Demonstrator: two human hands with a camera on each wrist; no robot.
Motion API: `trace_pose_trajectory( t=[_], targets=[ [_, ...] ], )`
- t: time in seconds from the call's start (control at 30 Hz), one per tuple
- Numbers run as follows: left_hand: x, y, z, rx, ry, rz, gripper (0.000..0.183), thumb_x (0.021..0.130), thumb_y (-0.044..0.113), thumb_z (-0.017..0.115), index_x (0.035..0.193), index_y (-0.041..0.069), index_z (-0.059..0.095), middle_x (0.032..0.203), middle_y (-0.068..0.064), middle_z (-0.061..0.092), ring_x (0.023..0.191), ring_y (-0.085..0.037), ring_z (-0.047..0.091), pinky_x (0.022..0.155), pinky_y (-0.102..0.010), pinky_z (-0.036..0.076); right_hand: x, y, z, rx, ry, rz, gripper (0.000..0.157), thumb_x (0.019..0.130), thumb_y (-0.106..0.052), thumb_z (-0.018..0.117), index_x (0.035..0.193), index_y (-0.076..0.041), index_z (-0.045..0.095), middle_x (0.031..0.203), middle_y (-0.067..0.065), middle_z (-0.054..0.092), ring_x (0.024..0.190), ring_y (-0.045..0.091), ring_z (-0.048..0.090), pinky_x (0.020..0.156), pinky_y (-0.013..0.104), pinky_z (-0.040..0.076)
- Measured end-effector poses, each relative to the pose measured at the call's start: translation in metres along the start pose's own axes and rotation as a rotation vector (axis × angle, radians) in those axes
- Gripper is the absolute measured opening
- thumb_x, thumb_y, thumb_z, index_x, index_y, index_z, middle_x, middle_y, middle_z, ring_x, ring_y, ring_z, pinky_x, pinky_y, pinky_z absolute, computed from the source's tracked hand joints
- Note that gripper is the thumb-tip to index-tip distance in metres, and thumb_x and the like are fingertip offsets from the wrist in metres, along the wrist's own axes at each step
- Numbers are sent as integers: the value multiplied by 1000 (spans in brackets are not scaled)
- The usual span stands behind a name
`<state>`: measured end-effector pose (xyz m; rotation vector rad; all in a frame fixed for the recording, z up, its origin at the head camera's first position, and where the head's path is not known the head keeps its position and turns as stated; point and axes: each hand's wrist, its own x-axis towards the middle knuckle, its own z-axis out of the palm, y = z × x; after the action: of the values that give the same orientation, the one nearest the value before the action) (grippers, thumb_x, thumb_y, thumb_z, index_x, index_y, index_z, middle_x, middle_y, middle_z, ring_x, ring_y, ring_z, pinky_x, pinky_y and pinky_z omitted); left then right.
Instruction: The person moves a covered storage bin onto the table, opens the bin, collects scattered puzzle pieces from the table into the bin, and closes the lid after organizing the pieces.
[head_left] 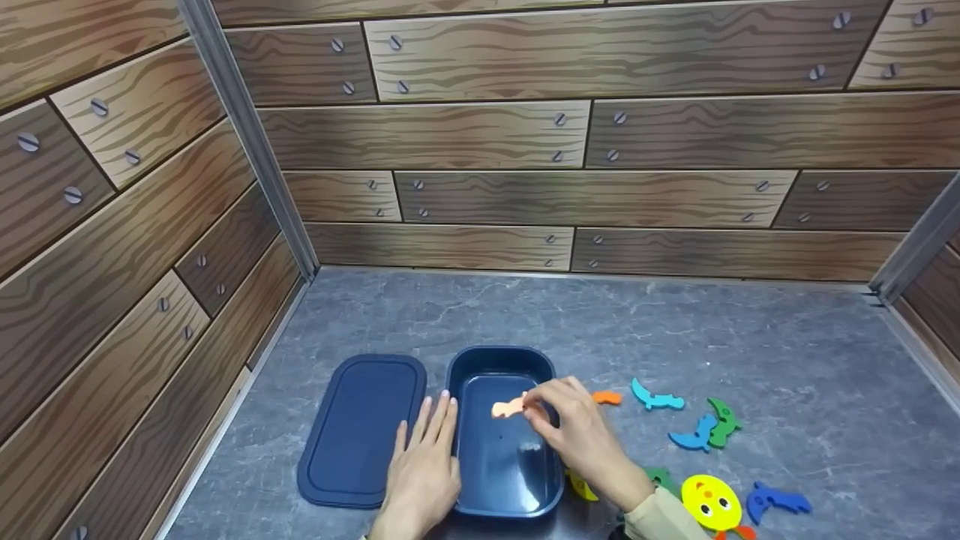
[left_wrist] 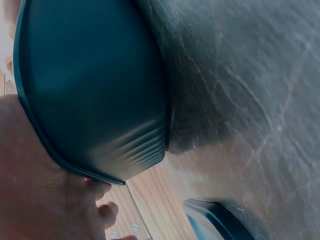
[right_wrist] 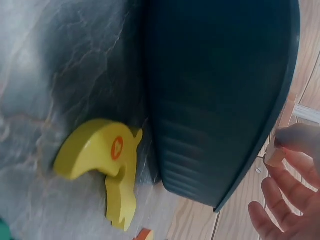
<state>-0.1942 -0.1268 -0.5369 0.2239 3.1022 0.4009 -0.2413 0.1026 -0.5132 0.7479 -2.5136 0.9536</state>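
A dark blue rectangular box [head_left: 499, 469] stands open-topped on the table, its floor bare. My right hand [head_left: 574, 431] pinches a small peach-coloured puzzle piece [head_left: 506, 408] between thumb and fingertips above the box, near its right side. From the right wrist view, the pinched piece [right_wrist: 273, 155] shows by the box's upper edge, partly covered by the fingers. With fingers straight, my left hand [head_left: 424, 476] rests along the left rim. In the left wrist view the box's ribbed side wall [left_wrist: 95, 75] fills much of the picture.
Left of the box lies a flat blue lid [head_left: 364, 427]. Right of it are an orange piece [head_left: 607, 397], light blue piece [head_left: 657, 397], green piece [head_left: 724, 424], dark blue piece [head_left: 776, 500] and yellow chick face [head_left: 711, 501]. A yellow piece [right_wrist: 95, 150] lies beside the box wall.
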Motion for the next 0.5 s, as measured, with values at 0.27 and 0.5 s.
trace_pose_trajectory(
  t=[0.27,0.5],
  targets=[
    [0,1,1,-1,5,-7,66,92,22,47,151,19,19,156,7,7,142,-19,1,111,-54,9,2,-2,10,-1,-33,17,13,83,-19,71,91,-29,67,93,-19,61,84,6,48,70,26,43],
    [-1,1,1,-6,6,-1,66,92,22,48,151,19,18,156,7,6,142,-19,1,111,-55,9,3,-2,17,8,-70,25,11,85,-20,69,91,-29,67,92,-18,61,84,9,49,69,26,43]
  ],
)
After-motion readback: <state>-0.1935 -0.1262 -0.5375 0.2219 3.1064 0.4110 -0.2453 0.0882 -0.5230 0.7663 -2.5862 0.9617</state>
